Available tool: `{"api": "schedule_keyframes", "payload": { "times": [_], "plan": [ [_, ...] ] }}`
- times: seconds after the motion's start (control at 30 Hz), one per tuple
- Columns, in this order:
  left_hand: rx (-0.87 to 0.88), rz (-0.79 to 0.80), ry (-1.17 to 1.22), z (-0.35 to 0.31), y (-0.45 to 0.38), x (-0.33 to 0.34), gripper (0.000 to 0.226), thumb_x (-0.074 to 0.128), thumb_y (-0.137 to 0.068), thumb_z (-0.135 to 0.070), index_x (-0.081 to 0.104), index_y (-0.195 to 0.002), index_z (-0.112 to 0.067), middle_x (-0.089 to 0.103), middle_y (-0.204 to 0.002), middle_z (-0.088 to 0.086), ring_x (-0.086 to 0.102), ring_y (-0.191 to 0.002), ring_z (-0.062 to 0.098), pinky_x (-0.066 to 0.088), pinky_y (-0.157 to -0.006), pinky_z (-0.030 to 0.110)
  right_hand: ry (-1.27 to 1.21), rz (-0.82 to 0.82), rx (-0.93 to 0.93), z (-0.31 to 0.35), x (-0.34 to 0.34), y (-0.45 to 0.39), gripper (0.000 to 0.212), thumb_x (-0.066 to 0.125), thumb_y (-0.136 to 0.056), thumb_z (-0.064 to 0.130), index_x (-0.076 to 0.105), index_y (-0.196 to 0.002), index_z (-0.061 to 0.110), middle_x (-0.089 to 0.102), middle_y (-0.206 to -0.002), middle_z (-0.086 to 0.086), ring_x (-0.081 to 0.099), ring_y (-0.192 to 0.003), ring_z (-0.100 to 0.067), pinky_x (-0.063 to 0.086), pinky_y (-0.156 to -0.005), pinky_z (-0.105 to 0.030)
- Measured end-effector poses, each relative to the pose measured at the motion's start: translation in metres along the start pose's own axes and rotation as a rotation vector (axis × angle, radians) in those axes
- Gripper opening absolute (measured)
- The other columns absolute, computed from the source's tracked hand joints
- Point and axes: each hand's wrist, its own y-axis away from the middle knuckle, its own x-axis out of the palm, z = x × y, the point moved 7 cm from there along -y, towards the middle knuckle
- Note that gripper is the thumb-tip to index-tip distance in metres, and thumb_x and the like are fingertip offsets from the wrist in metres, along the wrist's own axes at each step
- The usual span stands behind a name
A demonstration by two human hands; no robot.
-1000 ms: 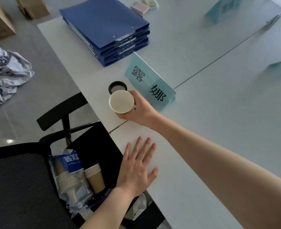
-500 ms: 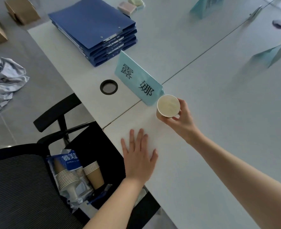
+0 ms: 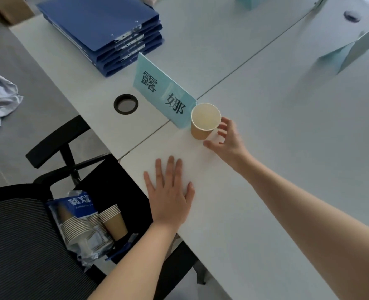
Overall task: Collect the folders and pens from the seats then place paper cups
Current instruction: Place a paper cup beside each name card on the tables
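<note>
Cup (image 3: 204,122) now down on table (image 3: 287,137), upright, mouth up; right hand (image 3: 226,141) grip apart, maybe touching.

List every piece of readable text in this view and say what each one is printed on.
"露娜": large black characters on the light blue name card standing on the table, beside the paper cup.
"鑫美": white characters, cut off at the fold, on the blue plastic cup package lying on the chair.
Small white line under those characters on the package: too blurred to read.
Second name card farther along the table: no text visible from this side.
</note>
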Motion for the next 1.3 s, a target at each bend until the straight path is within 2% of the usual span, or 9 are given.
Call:
{"api": "schedule_keyframes", "payload": {
  "times": [0.1,0.17,0.23,0.33,0.47,0.63,0.8,0.97,1.3],
  "plan": [
    [-0.016,0.054,-0.015,0.001,0.001,-0.002,0.070,0.017,-0.096,-0.054,0.009,-0.156,-0.019,0.012,-0.164,0.005,0.002,-0.150,0.033,0.003,-0.117,0.062,0.155,-0.028,0.106,-0.027,-0.021,0.026,0.056,0.068,-0.086,0.017,0.045,-0.137,0.012,0.056,-0.132,-0.006,0.050,-0.125,-0.021,0.043,-0.100,-0.031],
    [-0.023,0.126,-0.040,-0.001,0.000,-0.003,0.068,0.008,-0.097,-0.053,-0.013,-0.153,-0.022,-0.008,-0.164,0.003,-0.014,-0.149,0.032,-0.004,-0.117,0.060,0.229,-0.021,0.122,-0.041,-0.035,0.049,0.046,0.063,-0.089,0.017,0.052,-0.134,0.012,0.057,-0.132,-0.007,0.052,-0.125,-0.022,0.042,-0.104,-0.032],
    [-0.063,0.194,-0.032,-0.005,-0.002,-0.007,0.068,0.011,-0.099,-0.051,-0.019,-0.152,-0.021,-0.019,-0.162,0.001,-0.022,-0.147,0.032,-0.007,-0.117,0.058,0.252,-0.025,0.138,-0.052,-0.049,0.071,0.041,0.061,-0.091,0.015,0.055,-0.131,0.010,0.059,-0.131,-0.007,0.054,-0.123,-0.022,0.042,-0.105,-0.034],
    [-0.105,0.233,-0.005,-0.028,0.013,-0.017,0.069,0.022,-0.100,-0.047,-0.006,-0.155,-0.015,-0.012,-0.163,0.005,-0.021,-0.147,0.033,-0.009,-0.118,0.057,0.247,-0.069,0.173,-0.070,-0.082,0.113,0.039,0.059,-0.091,0.012,0.054,-0.130,0.008,0.061,-0.129,-0.007,0.057,-0.120,-0.023,0.043,-0.104,-0.038],
    [-0.020,0.260,-0.031,-0.080,0.052,-0.015,0.069,0.025,-0.101,-0.045,0.000,-0.155,-0.011,-0.005,-0.164,0.005,-0.016,-0.149,0.031,-0.006,-0.119,0.055,0.268,-0.115,0.192,-0.095,-0.136,0.165,0.040,0.057,-0.092,0.013,0.051,-0.132,0.008,0.061,-0.130,-0.005,0.060,-0.115,-0.021,0.044,-0.102,-0.036],
    [0.048,0.145,0.016,-0.175,0.097,-0.021,0.062,0.033,-0.101,-0.040,0.017,-0.154,-0.011,0.012,-0.163,0.005,-0.001,-0.150,0.027,-0.003,-0.119,0.050,0.241,-0.157,0.179,-0.135,-0.220,0.231,0.041,0.055,-0.094,0.013,0.048,-0.134,0.008,0.057,-0.134,-0.005,0.058,-0.117,-0.020,0.043,-0.098,-0.031],
    [0.118,0.045,0.204,-0.292,0.152,-0.016,0.057,0.047,-0.097,-0.030,0.036,-0.146,-0.003,0.037,-0.153,0.013,0.024,-0.146,0.029,0.013,-0.119,0.042,0.133,-0.197,0.159,-0.177,-0.312,0.299,0.039,0.053,-0.095,0.011,0.048,-0.133,0.010,0.058,-0.130,-0.003,0.056,-0.116,-0.018,0.044,-0.092,-0.027],
    [0.189,0.031,0.284,-0.395,0.202,-0.004,0.054,0.044,-0.097,-0.031,0.041,-0.143,-0.004,0.044,-0.148,0.013,0.032,-0.142,0.029,0.020,-0.118,0.037,0.071,-0.243,0.146,-0.207,-0.396,0.349,0.036,0.051,-0.095,0.011,0.050,-0.131,0.013,0.057,-0.125,0.003,0.052,-0.110,-0.007,0.039,-0.086,-0.020],
    [0.258,0.006,0.366,-0.510,0.200,0.002,0.046,0.047,-0.097,-0.027,0.046,-0.138,-0.007,0.051,-0.140,0.009,0.043,-0.132,0.026,0.032,-0.112,0.035,-0.008,-0.379,0.168,-0.250,-0.520,0.353,0.032,0.051,-0.094,0.013,0.052,-0.126,0.017,0.063,-0.112,0.004,0.057,-0.107,-0.011,0.040,-0.066,-0.009]
  ]
}}
